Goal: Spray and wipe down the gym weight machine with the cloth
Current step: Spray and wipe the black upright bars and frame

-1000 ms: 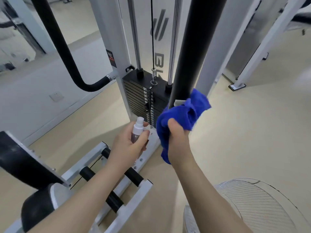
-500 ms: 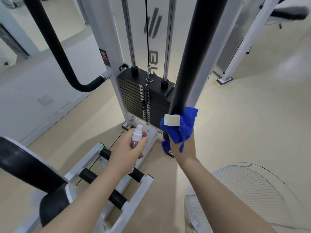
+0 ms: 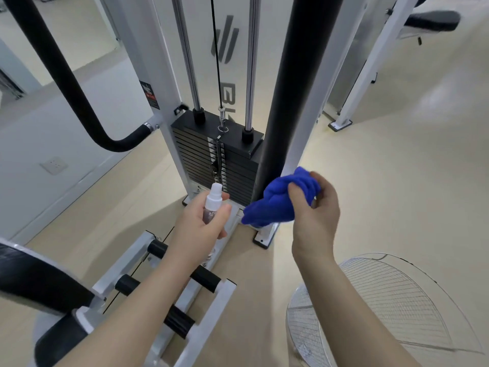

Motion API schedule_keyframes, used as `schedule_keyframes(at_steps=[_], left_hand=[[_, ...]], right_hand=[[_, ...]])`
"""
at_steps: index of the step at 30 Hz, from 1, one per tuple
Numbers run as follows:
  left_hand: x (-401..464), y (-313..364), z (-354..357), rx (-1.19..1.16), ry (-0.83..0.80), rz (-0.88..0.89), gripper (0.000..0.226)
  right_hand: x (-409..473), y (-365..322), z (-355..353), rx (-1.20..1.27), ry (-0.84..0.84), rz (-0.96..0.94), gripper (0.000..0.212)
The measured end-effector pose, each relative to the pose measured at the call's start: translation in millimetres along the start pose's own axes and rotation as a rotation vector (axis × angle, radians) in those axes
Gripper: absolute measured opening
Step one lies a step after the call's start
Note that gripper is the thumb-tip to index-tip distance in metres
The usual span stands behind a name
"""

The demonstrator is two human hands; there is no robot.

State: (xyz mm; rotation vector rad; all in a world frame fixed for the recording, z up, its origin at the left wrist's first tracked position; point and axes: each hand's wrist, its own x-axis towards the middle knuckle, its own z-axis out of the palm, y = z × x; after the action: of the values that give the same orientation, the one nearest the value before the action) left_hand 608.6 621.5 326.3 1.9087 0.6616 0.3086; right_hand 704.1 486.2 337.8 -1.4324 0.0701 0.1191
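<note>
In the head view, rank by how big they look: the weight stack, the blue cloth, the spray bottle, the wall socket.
1. Weight stack, largest.
2. Blue cloth, bunched in the right hand.
3. Spray bottle, partly hidden by the left hand.
4. Wall socket, close to the bottle; it sits farther away, so that order is unsure.

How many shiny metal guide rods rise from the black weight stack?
2: one shiny metal guide rod at the black weight stack's left, the other at its right.

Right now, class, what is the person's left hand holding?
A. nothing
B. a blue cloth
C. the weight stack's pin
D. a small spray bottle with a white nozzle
D: the left hand is wrapped around the small spray bottle, while the blue cloth is bunched in the right hand.
</note>
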Motion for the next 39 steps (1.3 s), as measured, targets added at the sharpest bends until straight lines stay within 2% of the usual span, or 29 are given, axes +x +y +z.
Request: schedule_keyframes(at_steps=[2, 3, 6, 9, 13, 15, 17, 19, 22, 23, 24, 28, 30, 32, 34, 36, 38, 39], left_hand=[[6.4, -0.1, 0.1, -0.003, 0.019, 0.021, 0.014], [8.4, 0.3, -0.5, -0.009, 0.028, 0.031, 0.015], [13.0, -0.1, 0.2, -0.012, 0.03, 0.046, 0.014], [19.4, -3.3, 4.4, -0.014, 0.034, 0.028, 0.014], [26.3, -9.2, 14.8, -0.016, 0.039, -0.018, 0.016], [26.9, -11.5, 18.6, -0.003, 0.044, -0.034, 0.016], [23.8, -9.8, 18.8, -0.016, 0.067, -0.051, 0.014], [22.7, -6.4, 16.1, -0.046, 0.081, -0.058, 0.013], [20.3, -2.3, 7.7, -0.062, 0.082, -0.06, 0.006], [17.5, 1.6, 1.0, -0.084, 0.085, -0.055, 0.003], [14.5, 3.9, -5.4, -0.106, 0.088, -0.054, 0.004], [6.2, 9.3, -30.8, -0.104, 0.095, -0.06, 0.007], [5.1, 7.1, -40.6, -0.113, 0.07, -0.061, 0.007], [5.5, 1.0, -47.8, -0.139, 0.052, -0.061, 0.007], [7.4, -5.3, -50.5, -0.159, 0.048, -0.057, 0.007], [8.9, -11.4, -52.6, -0.164, 0.04, -0.045, 0.006], [9.2, -16.6, -54.1, -0.177, 0.007, -0.039, 0.005], [9.2, -19.2, -54.2, -0.184, -0.01, -0.038, 0.004]], right_hand=[[0.1, -4.3, 5.6, 0.115, 0.069, -0.135, 0.045], [2.5, -5.3, 10.7, 0.063, 0.052, -0.221, 0.049], [14.4, -3.2, 31.0, -0.134, -0.169, -0.411, 0.057], [19.1, 27.8, 34.8, -0.153, -0.234, -0.364, 0.048], [12.4, 92.2, 13.7, -0.445, -0.293, -0.114, 0.042], [15.9, 95.3, 5.0, -0.468, -0.336, -0.066, 0.038], [13.6, 66.6, 2.9, -0.332, -0.381, -0.126, 0.032], [10.2, 33.4, 5.1, -0.292, -0.359, -0.419, 0.035], [11.3, 2.9, 18.4, -0.788, -0.264, -1.133, 0.049], [12.7, -12.1, 25.6, -0.93, -0.261, -1.296, 0.046], [16.8, -22.6, 32.1, -1.051, -0.287, -1.383, 0.041], [24.6, -31.7, 46.4, -1.715, -0.456, -1.348, 0.013], [15.2, -11.7, 42.7, -2.101, -0.634, -1.276, 0.01], [4.0, 14.3, 38.9, -2.302, -0.873, -1.175, 0.017], [4.9, 22.3, 41.0, -2.341, -0.993, -1.143, 0.023], [10.3, 8.4, 48.1, -2.355, -0.956, -1.229, 0.021], [14.5, -15.5, 53.8, -2.273, -0.71, -1.403, 0.008], [18.8, -25.9, 56.2, -2.151, -0.543, -1.47, 0.009]])
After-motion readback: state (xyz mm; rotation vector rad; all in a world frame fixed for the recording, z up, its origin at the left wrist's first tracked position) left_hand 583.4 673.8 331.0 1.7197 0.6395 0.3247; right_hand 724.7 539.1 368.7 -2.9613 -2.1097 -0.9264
